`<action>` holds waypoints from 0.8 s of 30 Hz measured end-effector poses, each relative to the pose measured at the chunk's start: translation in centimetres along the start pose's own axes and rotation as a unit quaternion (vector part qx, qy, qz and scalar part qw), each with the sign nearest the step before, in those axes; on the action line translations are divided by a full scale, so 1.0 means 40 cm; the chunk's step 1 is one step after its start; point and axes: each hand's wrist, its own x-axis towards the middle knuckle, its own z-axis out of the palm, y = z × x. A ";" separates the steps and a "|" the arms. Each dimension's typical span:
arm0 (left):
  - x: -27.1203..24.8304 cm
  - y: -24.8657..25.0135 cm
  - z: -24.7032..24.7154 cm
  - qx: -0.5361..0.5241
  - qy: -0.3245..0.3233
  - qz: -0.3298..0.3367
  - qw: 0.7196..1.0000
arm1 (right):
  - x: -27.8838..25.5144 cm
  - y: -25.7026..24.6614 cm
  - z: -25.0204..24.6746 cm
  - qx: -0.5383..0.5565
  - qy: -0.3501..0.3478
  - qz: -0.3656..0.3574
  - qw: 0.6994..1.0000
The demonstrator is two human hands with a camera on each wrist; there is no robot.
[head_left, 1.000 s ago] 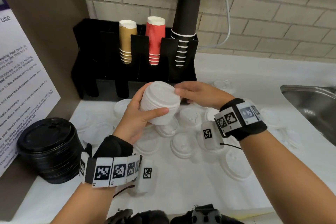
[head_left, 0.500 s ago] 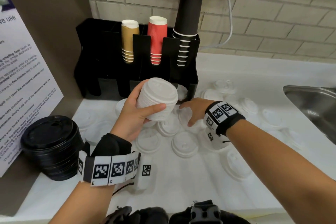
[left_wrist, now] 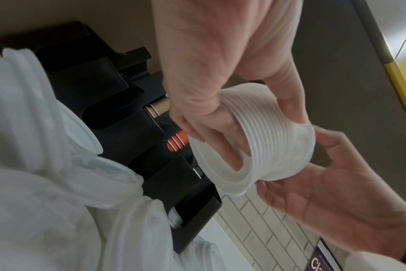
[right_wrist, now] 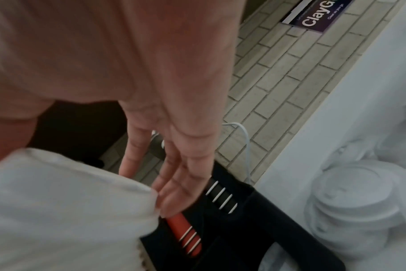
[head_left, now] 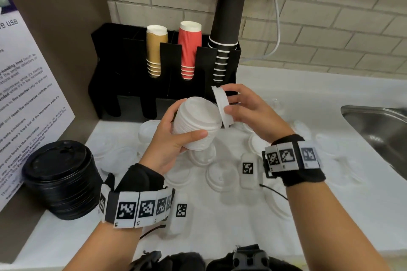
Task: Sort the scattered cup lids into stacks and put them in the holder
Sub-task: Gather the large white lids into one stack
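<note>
My left hand (head_left: 167, 136) grips a stack of white lids (head_left: 196, 125) above the counter, thumb in front and fingers behind; the same stack of white lids (left_wrist: 273, 146) fills the left wrist view. My right hand (head_left: 233, 99) pinches a single white lid (head_left: 222, 106) on edge, right beside the stack's top. That single lid (right_wrist: 70, 210) is blurred at the lower left of the right wrist view. Several loose white lids (head_left: 220, 176) lie scattered on the counter below both hands. The black holder (head_left: 110, 61) stands against the wall behind.
Tan, red and black paper cups (head_left: 189, 50) fill the holder's upper slots. A stack of black lids (head_left: 59, 180) sits at the counter's left. A steel sink (head_left: 378, 125) opens at the right. A white cable (head_left: 277, 17) hangs down the brick wall.
My right hand went down to the loose lids, picked one up and brought it up beside the top of the stack. The left hand kept holding the stack.
</note>
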 end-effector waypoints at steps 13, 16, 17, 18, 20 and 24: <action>-0.014 -0.014 0.028 0.030 -0.026 0.002 0.999 | -0.062 0.028 0.095 -0.074 0.129 -0.069 0.986; -0.015 -0.013 0.030 0.043 -0.047 -0.001 0.998 | -0.066 0.025 0.098 -0.081 0.127 -0.066 0.986; -0.016 -0.011 0.030 0.049 -0.055 -0.001 0.997 | -0.068 0.024 0.097 -0.085 0.124 -0.062 0.987; -0.017 -0.009 0.029 0.054 -0.061 -0.001 0.997 | -0.069 0.024 0.096 -0.091 0.119 -0.059 0.987; -0.018 -0.007 0.027 0.054 -0.072 -0.003 0.996 | -0.071 0.025 0.091 -0.102 0.109 -0.056 0.987; -0.020 -0.009 0.027 0.048 -0.078 -0.005 0.996 | -0.075 0.027 0.088 -0.120 0.100 -0.058 0.986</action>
